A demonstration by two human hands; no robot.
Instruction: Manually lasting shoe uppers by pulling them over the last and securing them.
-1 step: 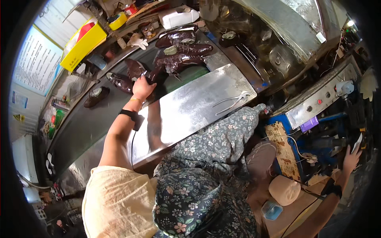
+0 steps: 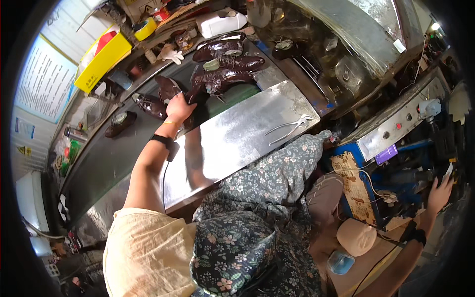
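Observation:
My left hand (image 2: 179, 108) reaches over the conveyor belt and is closed at the heel end of a glossy dark brown shoe (image 2: 168, 88); its fingertips are partly hidden. Close beside it lies another brown shoe (image 2: 150, 105), and a smaller one (image 2: 120, 123) sits farther left. More glossy brown shoes (image 2: 225, 76) are grouped to the right of this hand. Far out on the right side, my right hand (image 2: 439, 193) is closed on a thin pale object (image 2: 448, 172), whose kind I cannot make out, beside dark machinery.
A shiny metal plate (image 2: 242, 138) lies before me with pincers (image 2: 292, 127) on it. Behind the belt (image 2: 99, 156) are a yellow box (image 2: 101, 62), a white jug (image 2: 221, 24) and a glove (image 2: 171, 54). At right stands a control panel (image 2: 391, 129); below it are a pale plastic container (image 2: 355, 236) and a blue cup (image 2: 340, 262).
My right hand sits slightly higher with the pale object. My left hand stays at the shoe, almost unmoved.

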